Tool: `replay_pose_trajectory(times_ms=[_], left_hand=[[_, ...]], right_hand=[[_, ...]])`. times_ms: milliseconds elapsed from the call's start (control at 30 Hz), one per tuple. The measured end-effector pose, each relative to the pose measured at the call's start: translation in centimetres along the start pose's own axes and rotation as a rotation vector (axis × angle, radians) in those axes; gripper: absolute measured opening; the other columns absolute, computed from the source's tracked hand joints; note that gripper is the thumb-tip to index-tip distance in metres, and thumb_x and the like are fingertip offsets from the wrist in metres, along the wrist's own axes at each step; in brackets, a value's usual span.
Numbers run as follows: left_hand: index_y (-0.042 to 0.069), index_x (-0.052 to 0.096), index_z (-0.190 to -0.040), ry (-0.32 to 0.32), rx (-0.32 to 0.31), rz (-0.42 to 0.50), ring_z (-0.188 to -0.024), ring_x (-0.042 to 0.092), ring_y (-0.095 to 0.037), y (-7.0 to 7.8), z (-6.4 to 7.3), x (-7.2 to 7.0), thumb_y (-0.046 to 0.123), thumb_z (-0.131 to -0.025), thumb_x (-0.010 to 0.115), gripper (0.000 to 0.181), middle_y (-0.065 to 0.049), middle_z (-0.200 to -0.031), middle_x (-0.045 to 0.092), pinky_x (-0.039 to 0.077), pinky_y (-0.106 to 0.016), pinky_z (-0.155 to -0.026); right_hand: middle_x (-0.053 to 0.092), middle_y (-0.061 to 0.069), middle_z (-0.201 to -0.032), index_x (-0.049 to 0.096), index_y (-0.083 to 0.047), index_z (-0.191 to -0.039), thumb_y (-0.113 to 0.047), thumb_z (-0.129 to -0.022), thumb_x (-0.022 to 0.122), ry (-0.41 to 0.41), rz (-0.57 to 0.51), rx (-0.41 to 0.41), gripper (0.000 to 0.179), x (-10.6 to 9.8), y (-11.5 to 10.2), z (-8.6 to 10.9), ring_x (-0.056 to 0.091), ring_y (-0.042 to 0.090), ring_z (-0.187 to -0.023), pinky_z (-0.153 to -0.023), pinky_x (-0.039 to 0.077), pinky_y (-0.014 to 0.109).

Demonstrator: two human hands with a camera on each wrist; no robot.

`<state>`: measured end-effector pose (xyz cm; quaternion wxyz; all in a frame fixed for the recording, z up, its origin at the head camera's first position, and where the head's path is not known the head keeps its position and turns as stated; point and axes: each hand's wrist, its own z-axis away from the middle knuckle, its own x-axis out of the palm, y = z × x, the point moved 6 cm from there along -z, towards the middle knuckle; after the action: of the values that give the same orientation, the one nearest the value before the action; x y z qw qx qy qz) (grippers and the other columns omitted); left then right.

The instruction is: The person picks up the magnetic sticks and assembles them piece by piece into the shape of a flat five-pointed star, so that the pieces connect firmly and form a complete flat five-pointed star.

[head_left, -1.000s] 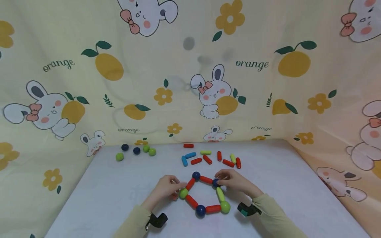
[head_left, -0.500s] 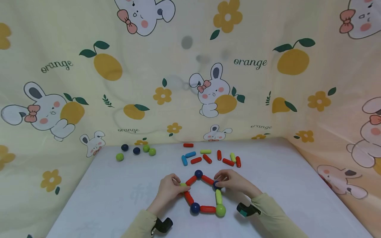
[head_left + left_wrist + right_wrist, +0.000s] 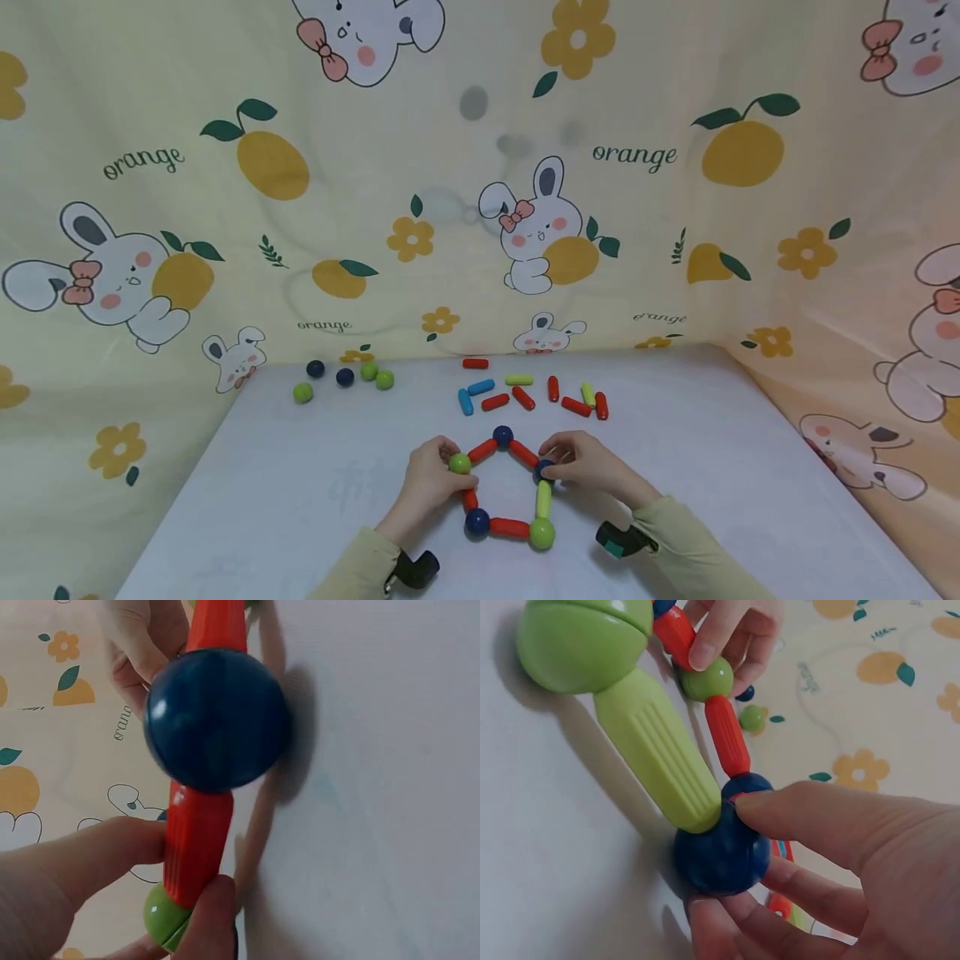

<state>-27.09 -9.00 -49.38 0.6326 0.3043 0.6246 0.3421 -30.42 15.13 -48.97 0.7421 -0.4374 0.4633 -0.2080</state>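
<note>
A five-sided ring of toy building rods and balls lies on the white table. My left hand [image 3: 429, 479] grips its left corner, fingers around the light green ball [image 3: 460, 463] and the end of a red rod [image 3: 196, 844]. At the upper right corner, my right hand [image 3: 588, 467] pinches a dark blue ball [image 3: 721, 859] between thumb and fingers. A yellow-green rod [image 3: 656, 750] joins that ball to the lower right green ball [image 3: 542, 533]. Another dark blue ball [image 3: 477, 522] forms the lower left corner, and a third blue ball [image 3: 503, 437] the top.
Loose red rods [image 3: 523, 398], blue rods [image 3: 481, 387] and yellow-green rods [image 3: 519, 379] lie scattered behind the ring. Spare green balls [image 3: 303, 392] and dark blue balls [image 3: 345, 377] sit at the back left. A patterned curtain [image 3: 420, 167] hangs behind the table [image 3: 300, 517].
The ring has turned clockwise: its lower balls shifted left and its top ball slightly right. The left hand moved a little right and now grips lower around the left green ball.
</note>
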Motion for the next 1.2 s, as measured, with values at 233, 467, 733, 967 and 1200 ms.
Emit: replay_pose_trajectory(times_ms=[233, 467, 733, 967, 1200], left_hand=[[0.005, 0.062, -0.098, -0.054, 0.024, -0.003, -0.081, 0.053, -0.021, 0.0, 0.5, -0.2, 0.015, -0.067, 0.087, 0.041, -0.006, -0.089, 0.059, 0.052, -0.035, -0.071], [0.007, 0.063, -0.099, -0.063, 0.004, 0.045, -0.079, 0.053, -0.019, -0.5, 0.4, -0.3, 0.02, -0.068, 0.087, 0.042, -0.005, -0.092, 0.06, 0.051, -0.03, -0.067], [0.005, 0.067, -0.104, -0.143, -0.052, 0.205, -0.077, 0.059, -0.019, -1.4, 0.1, -0.8, 0.012, -0.081, 0.076, 0.025, -0.008, -0.096, 0.062, 0.056, -0.029, -0.066], [0.005, 0.068, -0.106, -0.166, -0.075, 0.235, -0.078, 0.063, -0.018, -2.6, -0.2, -1.6, 0.013, -0.082, 0.076, 0.027, -0.008, -0.098, 0.063, 0.057, -0.03, -0.068], [0.004, 0.068, -0.11, -0.184, -0.032, 0.257, -0.081, 0.063, -0.019, -3.4, -0.6, -3.1, 0.015, -0.084, 0.074, 0.029, -0.009, -0.1, 0.063, 0.057, -0.031, -0.07]], right_hand=[[0.063, 0.005, -0.094, 0.066, -0.003, -0.108, -0.015, -0.085, 0.072, 0.059, -0.028, 0.005, 0.026, 0.1, 0.1, -0.3, 0.058, 0.02, -0.083, -0.068, 0.055, 0.032], [0.063, 0.005, -0.096, 0.065, -0.003, -0.11, -0.015, -0.085, 0.073, 0.091, -0.04, 0.01, 0.028, 0.2, 0.3, -0.5, 0.058, 0.02, -0.084, -0.069, 0.055, 0.033], [0.064, 0.005, -0.102, 0.063, -0.001, -0.113, -0.011, -0.086, 0.071, 0.082, -0.069, 0.0, 0.03, 0.1, 0.1, -0.1, 0.06, 0.02, -0.089, -0.077, 0.054, 0.034], [0.065, 0.005, -0.104, 0.063, -0.003, -0.113, -0.011, -0.086, 0.071, 0.091, -0.078, -0.014, 0.029, 0.8, -0.3, -0.7, 0.059, 0.02, -0.092, -0.083, 0.052, 0.037], [0.065, 0.008, -0.106, 0.059, -0.002, -0.119, -0.013, -0.089, 0.069, 0.078, -0.113, -0.061, 0.034, 0.4, -0.5, -1.7, 0.061, 0.023, -0.095, -0.08, 0.054, 0.035]])
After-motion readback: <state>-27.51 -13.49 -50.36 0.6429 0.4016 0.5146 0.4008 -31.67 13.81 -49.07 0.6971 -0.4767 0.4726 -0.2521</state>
